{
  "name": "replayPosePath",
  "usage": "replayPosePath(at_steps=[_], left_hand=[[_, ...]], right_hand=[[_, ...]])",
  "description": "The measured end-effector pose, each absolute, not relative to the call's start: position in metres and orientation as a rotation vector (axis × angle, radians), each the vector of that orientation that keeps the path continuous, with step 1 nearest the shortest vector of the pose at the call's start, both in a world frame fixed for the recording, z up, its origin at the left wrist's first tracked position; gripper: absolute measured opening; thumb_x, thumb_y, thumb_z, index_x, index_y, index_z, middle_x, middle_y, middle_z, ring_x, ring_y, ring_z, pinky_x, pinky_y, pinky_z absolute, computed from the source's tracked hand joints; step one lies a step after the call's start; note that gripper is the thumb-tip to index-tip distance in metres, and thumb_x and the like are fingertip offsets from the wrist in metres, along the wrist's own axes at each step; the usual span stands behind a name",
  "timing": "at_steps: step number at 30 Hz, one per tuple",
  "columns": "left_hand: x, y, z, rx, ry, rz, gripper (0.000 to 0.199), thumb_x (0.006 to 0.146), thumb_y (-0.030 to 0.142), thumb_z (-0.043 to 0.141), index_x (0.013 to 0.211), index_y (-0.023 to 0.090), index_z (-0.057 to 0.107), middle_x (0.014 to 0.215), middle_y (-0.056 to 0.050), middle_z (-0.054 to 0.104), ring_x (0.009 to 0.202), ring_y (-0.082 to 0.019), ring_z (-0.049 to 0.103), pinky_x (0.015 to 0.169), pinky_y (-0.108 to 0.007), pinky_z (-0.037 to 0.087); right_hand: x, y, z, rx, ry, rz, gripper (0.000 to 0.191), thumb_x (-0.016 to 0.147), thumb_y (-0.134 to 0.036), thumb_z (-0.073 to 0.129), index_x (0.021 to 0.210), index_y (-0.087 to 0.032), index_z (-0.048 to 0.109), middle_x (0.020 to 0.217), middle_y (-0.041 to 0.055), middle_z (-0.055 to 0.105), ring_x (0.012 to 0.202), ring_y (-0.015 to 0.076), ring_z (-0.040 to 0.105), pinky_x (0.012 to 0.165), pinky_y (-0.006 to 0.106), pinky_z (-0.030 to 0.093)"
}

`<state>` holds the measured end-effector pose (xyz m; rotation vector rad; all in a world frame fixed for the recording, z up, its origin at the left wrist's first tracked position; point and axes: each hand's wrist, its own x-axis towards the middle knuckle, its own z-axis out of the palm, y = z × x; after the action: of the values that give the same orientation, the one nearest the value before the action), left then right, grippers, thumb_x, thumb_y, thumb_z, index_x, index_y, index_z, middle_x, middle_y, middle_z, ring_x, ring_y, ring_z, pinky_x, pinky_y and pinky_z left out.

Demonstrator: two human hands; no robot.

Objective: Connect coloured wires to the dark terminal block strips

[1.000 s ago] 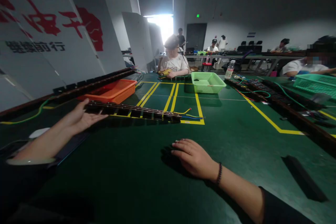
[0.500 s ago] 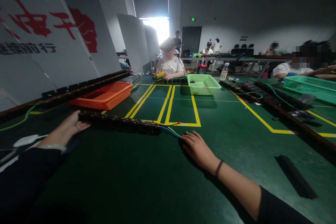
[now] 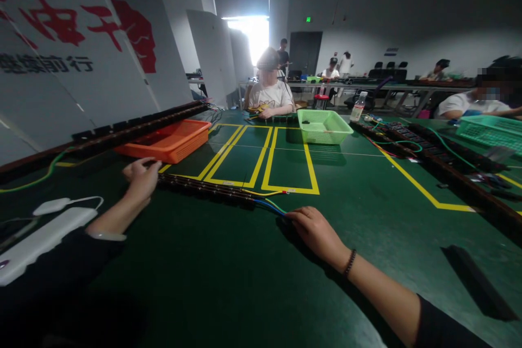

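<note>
A long dark strip with a row of segments [image 3: 204, 187] lies across the green table in front of me. Blue and yellow-green wires [image 3: 269, 205] run out of its right end. My right hand [image 3: 316, 232] has its fingers closed on those wires near the tabletop. A yellow wire with a red-tipped ring terminal [image 3: 281, 192] sticks out beside them, free of my hand. My left hand [image 3: 141, 179] is just beside the strip's left end, fingers loosely bent and apart, with nothing visible in them.
An orange basket [image 3: 175, 147] stands behind my left hand, and a pale green basket [image 3: 326, 129] farther back. A white power strip [image 3: 49, 242] lies at left. Dark strips with wires [image 3: 440, 157] and a black channel piece [image 3: 477, 280] are at right. A co-worker [image 3: 271, 92] sits opposite.
The strip's left end has moved right and come down to the table. My left hand has let go of it and shifted up and right. My right hand still grips the wires.
</note>
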<state>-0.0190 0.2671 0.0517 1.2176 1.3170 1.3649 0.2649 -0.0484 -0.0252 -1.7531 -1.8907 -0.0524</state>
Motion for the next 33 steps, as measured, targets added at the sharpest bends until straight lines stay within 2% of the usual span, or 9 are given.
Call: replayPosePath(at_steps=[1, 3, 5, 7, 11, 20, 27, 30, 33], left_hand=[[-0.012, 0.256, 0.048, 1.281, 1.306, 1.370, 0.023, 0.076, 0.008, 0.057, 0.096, 0.019, 0.054, 0.120, 0.002, 0.039, 0.109, -0.009, 0.048, 0.106, -0.022, 0.030], [0.003, 0.227, 0.043, 1.443, 1.195, 1.241, 0.020, 0.074, 0.014, 0.062, 0.093, 0.019, 0.060, 0.111, 0.000, 0.049, 0.099, -0.013, 0.055, 0.100, -0.026, 0.037], [0.018, 0.187, 0.041, 1.734, 0.897, 0.860, 0.023, 0.081, 0.029, 0.056, 0.102, 0.020, 0.058, 0.108, -0.003, 0.056, 0.102, -0.017, 0.055, 0.094, -0.031, 0.041], [0.034, 0.146, 0.040, 1.741, 0.686, 0.521, 0.028, 0.085, 0.037, 0.048, 0.103, 0.017, 0.055, 0.106, -0.007, 0.061, 0.094, -0.019, 0.059, 0.081, -0.033, 0.045], [0.067, 0.087, 0.029, 1.554, 0.475, 0.084, 0.029, 0.086, 0.039, 0.044, 0.099, 0.014, 0.052, 0.093, -0.011, 0.065, 0.079, -0.019, 0.063, 0.071, -0.032, 0.045], [0.094, 0.067, 0.000, 1.542, 0.246, -0.032, 0.029, 0.088, 0.040, 0.042, 0.089, 0.014, 0.055, 0.085, -0.007, 0.065, 0.069, -0.013, 0.060, 0.058, -0.023, 0.038], [0.088, 0.070, -0.004, 1.515, 0.212, -0.053, 0.025, 0.088, 0.036, 0.042, 0.088, 0.015, 0.055, 0.082, -0.006, 0.065, 0.066, -0.012, 0.059, 0.056, -0.022, 0.037], [0.090, 0.071, -0.005, 1.488, 0.218, -0.055, 0.024, 0.088, 0.033, 0.040, 0.087, 0.014, 0.055, 0.082, -0.006, 0.064, 0.065, -0.012, 0.059, 0.056, -0.023, 0.038], [0.091, 0.072, -0.006, 1.419, 0.246, -0.007, 0.021, 0.088, 0.031, 0.041, 0.089, 0.014, 0.054, 0.087, -0.006, 0.062, 0.067, -0.012, 0.060, 0.059, -0.025, 0.042]], right_hand=[[0.265, -0.049, -0.026, -1.727, -1.887, -0.052, 0.031, 0.090, -0.011, 0.039, 0.115, -0.018, 0.057, 0.103, 0.0087, 0.062, 0.094, 0.0187, 0.056, 0.083, 0.035, 0.048], [0.267, -0.048, -0.029, -1.671, -1.885, -0.055, 0.033, 0.089, -0.010, 0.038, 0.114, -0.018, 0.057, 0.103, 0.0090, 0.061, 0.094, 0.0188, 0.056, 0.083, 0.036, 0.048], [0.268, -0.048, -0.031, -1.629, -1.891, -0.059, 0.033, 0.088, -0.008, 0.038, 0.112, -0.019, 0.057, 0.102, 0.0090, 0.061, 0.094, 0.0191, 0.056, 0.082, 0.036, 0.048], [0.268, -0.048, -0.031, -1.610, -1.905, -0.051, 0.033, 0.086, -0.008, 0.040, 0.110, -0.019, 0.058, 0.100, 0.0088, 0.061, 0.093, 0.0193, 0.055, 0.082, 0.037, 0.048], [0.264, -0.050, -0.026, -1.639, -1.936, -0.037, 0.032, 0.083, -0.008, 0.044, 0.109, -0.019, 0.060, 0.102, 0.0088, 0.060, 0.095, 0.0202, 0.054, 0.084, 0.039, 0.047], [0.276, -0.038, -0.017, -1.780, -1.753, -0.036, 0.027, 0.089, -0.026, 0.050, 0.114, -0.023, 0.057, 0.119, 0.0093, 0.053, 0.111, 0.0216, 0.050, 0.094, 0.041, 0.044], [0.279, 0.016, 0.004, -1.772, -1.956, 0.157, 0.045, 0.082, -0.040, 0.062, 0.121, -0.021, 0.053, 0.121, 0.0104, 0.054, 0.112, 0.0215, 0.050, 0.097, 0.041, 0.040], [0.275, 0.035, 0.008, -1.778, -2.064, 0.210, 0.047, 0.077, -0.042, 0.067, 0.117, -0.019, 0.057, 0.113, 0.0105, 0.059, 0.104, 0.0221, 0.053, 0.092, 0.039, 0.041], [0.275, 0.048, 0.008, -1.878, -2.084, 0.438, 0.028, 0.080, -0.039, 0.064, 0.095, -0.015, 0.066, 0.086, 0.0058, 0.064, 0.075, 0.0153, 0.055, 0.069, 0.027, 0.043]])
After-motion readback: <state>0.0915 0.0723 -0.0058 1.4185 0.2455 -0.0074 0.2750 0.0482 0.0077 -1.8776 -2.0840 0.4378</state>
